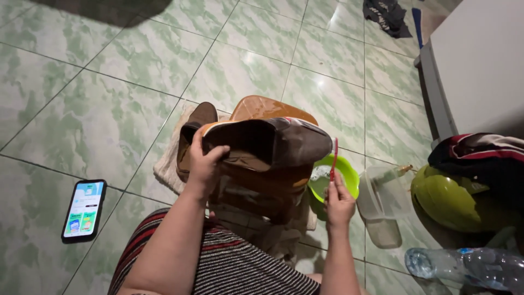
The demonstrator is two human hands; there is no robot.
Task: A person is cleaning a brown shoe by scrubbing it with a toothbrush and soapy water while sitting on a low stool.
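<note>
Fingers of the left hand [204, 164] curl over the edge of a brown boot [267, 145], thumb at the opening and the rest tucked inside, so the boot is braced and lifted at the centre of the frame above the lap. Fingers of the right hand [338, 205] close narrowly around the lower end of a red toothbrush [333, 158], which stands nearly upright just right of the boot, its head up beside the boot's surface.

Green marbled floor tiles [109, 98] fill most of the frame. A grey cabinet [480, 65] fills the upper right corner, with a dark cloth [387, 16] on the tiles to its left. The held boot lies roughly level, its long axis running left to right across the picture; the tan sole [267, 109] faces up and away, and the opening faces the left hand. That tilt seems meant to turn its side toward the brush. A second brown shoe [194, 136] rests behind it on a pale towel [169, 164], probably to keep it off the tiles.

At right centre sit a yellow-green helmet [447, 199] under striped clothing [486, 158], a clear plastic tub [385, 199], and a green bowl [338, 175] of cloudy water just beside the right hand, within easy dipping reach. A clear bottle [464, 265] lies at lower right. A phone [83, 210], screen lit, lies at lower left.
</note>
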